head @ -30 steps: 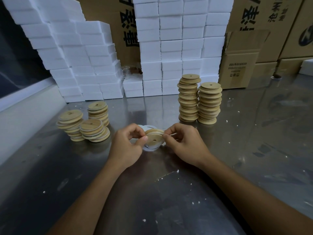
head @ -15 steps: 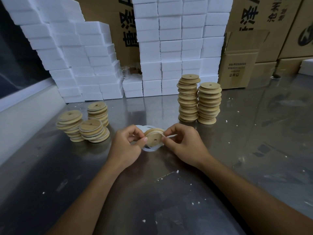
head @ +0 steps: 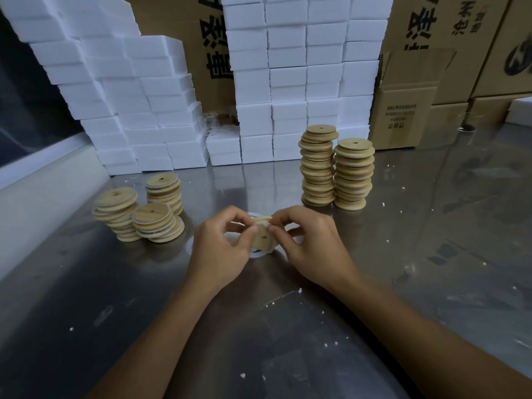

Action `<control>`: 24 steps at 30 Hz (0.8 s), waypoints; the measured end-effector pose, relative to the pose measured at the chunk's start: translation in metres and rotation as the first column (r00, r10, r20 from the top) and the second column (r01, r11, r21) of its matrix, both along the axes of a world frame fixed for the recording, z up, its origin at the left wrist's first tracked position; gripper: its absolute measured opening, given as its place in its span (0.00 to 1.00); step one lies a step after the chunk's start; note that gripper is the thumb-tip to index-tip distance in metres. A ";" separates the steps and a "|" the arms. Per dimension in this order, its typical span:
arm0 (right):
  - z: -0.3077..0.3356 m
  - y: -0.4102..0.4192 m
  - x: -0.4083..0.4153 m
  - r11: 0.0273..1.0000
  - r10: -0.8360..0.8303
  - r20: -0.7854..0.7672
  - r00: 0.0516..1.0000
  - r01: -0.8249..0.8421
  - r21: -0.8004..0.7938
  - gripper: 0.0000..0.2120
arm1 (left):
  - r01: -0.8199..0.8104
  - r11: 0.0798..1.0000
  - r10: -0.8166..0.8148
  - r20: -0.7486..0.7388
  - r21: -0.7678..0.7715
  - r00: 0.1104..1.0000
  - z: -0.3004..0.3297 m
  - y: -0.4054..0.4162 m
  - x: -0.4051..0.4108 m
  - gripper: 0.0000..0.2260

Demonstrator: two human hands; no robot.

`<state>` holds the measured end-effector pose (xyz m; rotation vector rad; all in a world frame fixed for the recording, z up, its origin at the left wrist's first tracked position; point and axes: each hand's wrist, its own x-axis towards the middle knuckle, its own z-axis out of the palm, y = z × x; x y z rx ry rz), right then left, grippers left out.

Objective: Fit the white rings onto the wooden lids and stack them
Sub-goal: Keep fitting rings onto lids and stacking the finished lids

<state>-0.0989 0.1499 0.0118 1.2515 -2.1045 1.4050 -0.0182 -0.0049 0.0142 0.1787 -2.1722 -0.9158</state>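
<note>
Both hands, left [head: 221, 249] and right [head: 311, 246], are now pinching the lid [head: 262, 236] closer together, thumbs seating the ring [head: 257, 254] further on.

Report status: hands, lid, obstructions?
Left hand and right hand both pinch one wooden lid. White ring partly on. Nothing in the way.

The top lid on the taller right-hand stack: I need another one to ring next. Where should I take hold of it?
Pinch the top lid by its overhanging rim, coming from above and the right with the right hand. It sits off-centre on the taller stack, so its edge is exposed; lift straight up, since the column looks uneven.
</note>
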 end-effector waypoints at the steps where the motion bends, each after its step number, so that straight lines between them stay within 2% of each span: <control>1: 0.000 0.000 0.000 1.000 0.003 0.012 1.000 -0.003 -0.011 0.03 | 0.004 1.000 -0.004 0.005 0.009 1.000 0.000 0.000 0.000 0.07; 9: -0.008 0.002 -0.007 1.000 -0.001 0.155 0.988 0.004 -0.022 0.05 | 0.013 0.989 -0.020 0.048 0.149 0.999 0.000 0.002 0.000 0.07; 14: -0.007 0.002 -0.006 1.000 -0.009 0.128 0.992 0.012 -0.025 0.05 | 0.019 0.988 -0.027 0.047 0.156 0.999 0.001 0.003 0.000 0.07; 18: -0.007 0.001 -0.006 0.998 -0.006 0.064 0.998 0.002 0.057 0.02 | 0.036 0.988 -0.042 0.037 0.151 0.998 0.000 0.003 0.000 0.07; 24: -0.008 0.001 -0.008 0.999 -0.033 0.117 0.993 0.032 0.003 0.04 | 0.044 0.991 -0.048 0.022 0.126 0.999 0.000 0.002 -0.001 0.08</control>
